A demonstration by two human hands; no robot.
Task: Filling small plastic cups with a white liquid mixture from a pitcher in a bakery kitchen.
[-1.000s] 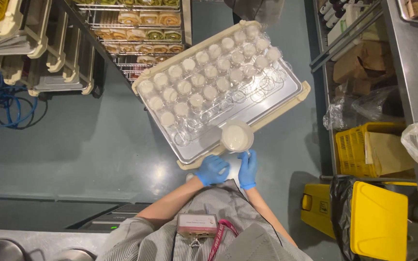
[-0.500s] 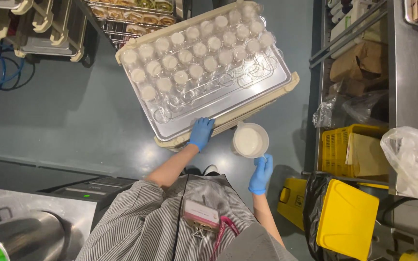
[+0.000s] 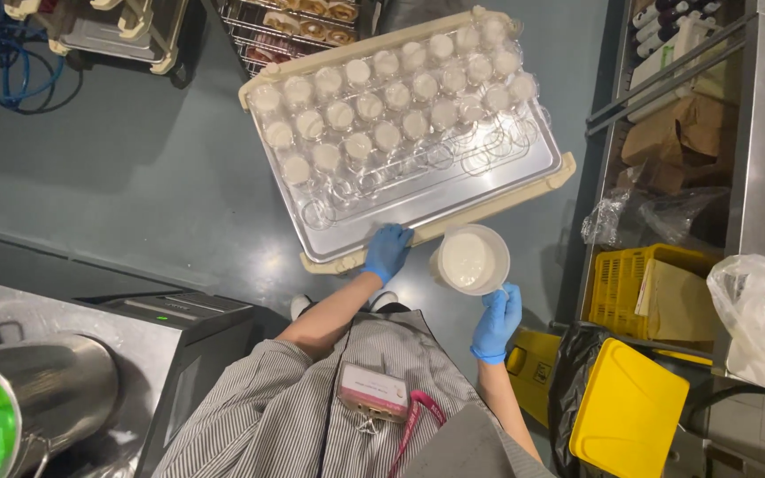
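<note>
A metal tray (image 3: pixel 453 190) on a cream frame sits in front of me, packed with several small clear cups, most of them filled with a white mixture and a few near the front edge empty. My left hand (image 3: pixel 388 250), in a blue glove, grips the tray's near edge. My right hand (image 3: pixel 498 320), also gloved in blue, holds a clear jug of white liquid (image 3: pixel 471 259) by its handle, just off the tray's near right corner.
A steel counter with a round metal vessel (image 3: pixel 37 389) lies at lower left. A yellow bin (image 3: pixel 630 412) and a yellow crate (image 3: pixel 657 292) stand to the right under steel shelving (image 3: pixel 754 159). A rack of trays (image 3: pixel 276 26) stands behind the tray.
The jug has come away from the cups to the tray's near right corner. My left hand has moved from beside the jug onto the tray's edge.
</note>
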